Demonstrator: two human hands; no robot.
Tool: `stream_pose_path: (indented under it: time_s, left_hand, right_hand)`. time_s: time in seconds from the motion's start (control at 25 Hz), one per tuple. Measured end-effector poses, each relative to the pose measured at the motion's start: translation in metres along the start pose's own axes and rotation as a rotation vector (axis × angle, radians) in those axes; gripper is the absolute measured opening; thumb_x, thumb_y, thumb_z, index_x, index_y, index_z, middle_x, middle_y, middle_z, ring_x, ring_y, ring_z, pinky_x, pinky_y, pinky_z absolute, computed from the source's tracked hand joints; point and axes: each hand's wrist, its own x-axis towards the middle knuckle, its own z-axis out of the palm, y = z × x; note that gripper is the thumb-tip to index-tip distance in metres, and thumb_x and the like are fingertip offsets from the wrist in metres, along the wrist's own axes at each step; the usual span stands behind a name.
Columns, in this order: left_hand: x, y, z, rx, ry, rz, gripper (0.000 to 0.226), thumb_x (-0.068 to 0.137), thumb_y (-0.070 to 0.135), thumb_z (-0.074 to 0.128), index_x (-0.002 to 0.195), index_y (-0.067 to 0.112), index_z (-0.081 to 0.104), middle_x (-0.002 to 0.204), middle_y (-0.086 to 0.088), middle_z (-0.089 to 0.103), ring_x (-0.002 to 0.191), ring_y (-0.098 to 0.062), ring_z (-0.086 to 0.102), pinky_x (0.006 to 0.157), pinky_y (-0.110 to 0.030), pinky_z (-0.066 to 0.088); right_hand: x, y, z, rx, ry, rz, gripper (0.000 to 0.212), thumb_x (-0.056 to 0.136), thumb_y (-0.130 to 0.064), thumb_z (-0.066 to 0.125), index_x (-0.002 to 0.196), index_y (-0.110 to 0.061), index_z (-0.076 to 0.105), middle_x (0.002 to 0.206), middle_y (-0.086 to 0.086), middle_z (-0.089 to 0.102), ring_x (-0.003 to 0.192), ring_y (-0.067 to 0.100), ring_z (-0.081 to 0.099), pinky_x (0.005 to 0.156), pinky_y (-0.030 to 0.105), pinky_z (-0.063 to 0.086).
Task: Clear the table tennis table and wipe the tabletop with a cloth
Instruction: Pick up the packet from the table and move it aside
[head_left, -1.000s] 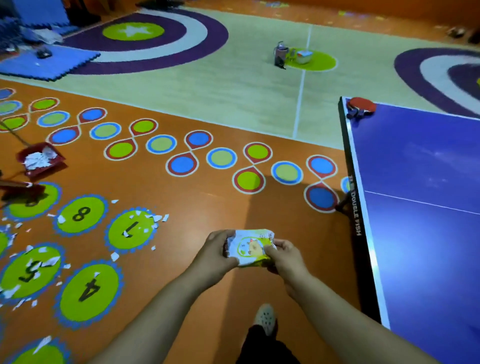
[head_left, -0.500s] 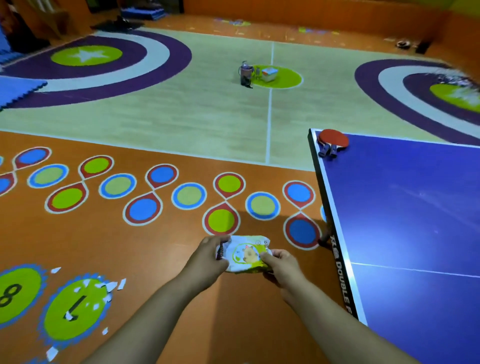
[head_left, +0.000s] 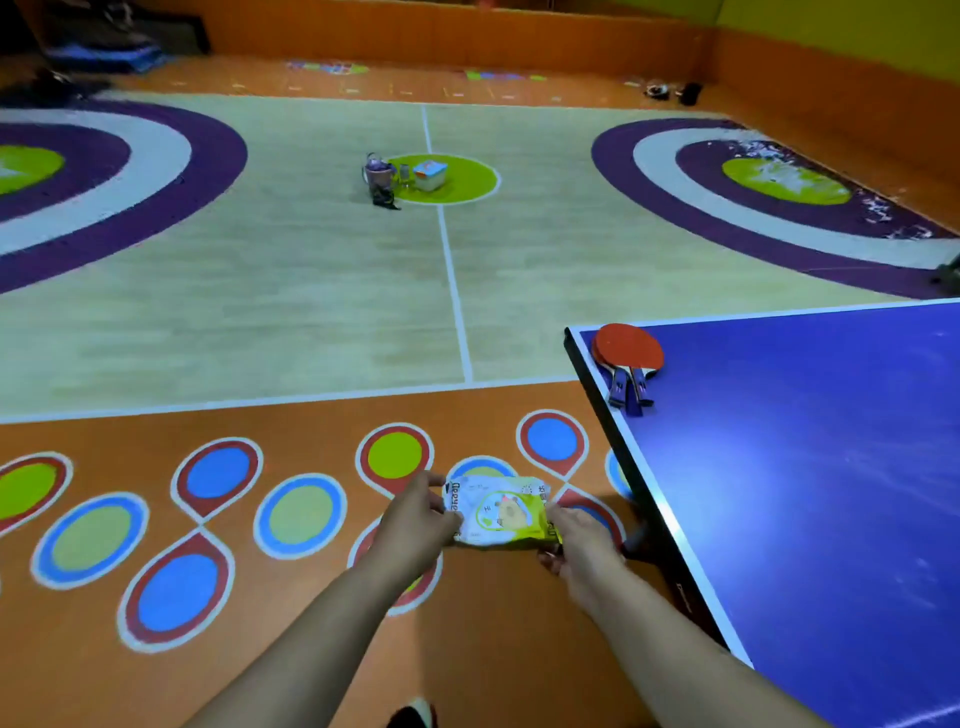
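Both grips, left hand (head_left: 422, 522) and right hand (head_left: 584, 543), clamp one wipes packet (head_left: 501, 512); two paddles (head_left: 628, 349) lie far left on the surface (head_left: 810, 467).

Two paddles (head_left: 628, 347); one wipes pack (head_left: 501, 512); one table (head_left: 805, 441).

Two red paddles (head_left: 628, 352) lie stacked on the blue table (head_left: 810, 493) corner; a white-green wipes pack (head_left: 501, 512) is held beside it.

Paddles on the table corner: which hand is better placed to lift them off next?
Probably the right hand: it sits beside the table edge, nearer the paddles, while the left hand is farther off across the wipes pack. Both grip the pack, so it must let go first.
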Motion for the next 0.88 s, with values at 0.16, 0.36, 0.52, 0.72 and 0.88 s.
stream_pose_path:
  time_s: [0.16, 0.36, 0.52, 0.72, 0.88]
  left_hand:
    - [0.109, 0.041, -0.011, 0.116, -0.104, 0.067, 0.031, 0.081, 0.005, 0.059, 0.105, 0.020, 0.046, 0.086, 0.004, 0.058, 0.068, -0.016, 0.057, 0.057, -0.029, 0.045]
    - [0.204, 0.074, 0.032, 0.210, -0.262, 0.127, 0.023, 0.078, 0.004, 0.059, 0.087, 0.022, 0.049, 0.082, 0.000, 0.056, 0.070, -0.021, 0.057, 0.069, -0.045, 0.050]
    - [0.284, 0.107, 0.083, 0.262, -0.316, 0.189, 0.021, 0.077, 0.000, 0.057, 0.077, 0.019, 0.048, 0.074, -0.005, 0.057, 0.069, -0.030, 0.058, 0.064, -0.045, 0.048]
    - [0.376, 0.164, 0.134, 0.332, -0.345, 0.225, 0.024, 0.078, -0.001, 0.055, 0.074, 0.023, 0.052, 0.078, 0.000, 0.061, 0.067, -0.018, 0.056, 0.059, -0.029, 0.044]
    - [0.440, 0.195, 0.177, 0.390, -0.468, 0.289, 0.025, 0.084, 0.004, 0.056, 0.100, 0.021, 0.063, 0.100, 0.005, 0.060, 0.084, -0.013, 0.056, 0.069, -0.022, 0.041]
  right_hand:
    - [0.063, -0.042, 0.020, 0.065, 0.116, 0.038, 0.014, 0.096, -0.014, 0.054, 0.098, -0.003, 0.062, 0.079, 0.013, 0.060, 0.060, 0.020, 0.053, 0.048, 0.025, 0.045]
    - [0.120, -0.075, -0.002, 0.114, 0.299, 0.078, 0.010, 0.091, -0.004, 0.055, 0.087, 0.001, 0.062, 0.080, 0.017, 0.063, 0.062, 0.022, 0.055, 0.043, 0.020, 0.045]
    - [0.197, -0.125, -0.028, 0.127, 0.402, 0.024, 0.019, 0.092, -0.002, 0.055, 0.078, -0.013, 0.060, 0.084, 0.012, 0.063, 0.072, 0.019, 0.056, 0.059, 0.026, 0.046]
    - [0.282, -0.194, -0.048, 0.167, 0.427, -0.041, 0.025, 0.082, 0.014, 0.057, 0.087, -0.010, 0.060, 0.087, 0.012, 0.065, 0.066, 0.020, 0.057, 0.048, 0.022, 0.044]
    - [0.332, -0.237, -0.067, 0.082, 0.476, -0.063, 0.028, 0.082, 0.013, 0.059, 0.088, -0.015, 0.063, 0.085, -0.001, 0.064, 0.071, 0.010, 0.059, 0.049, 0.009, 0.045]
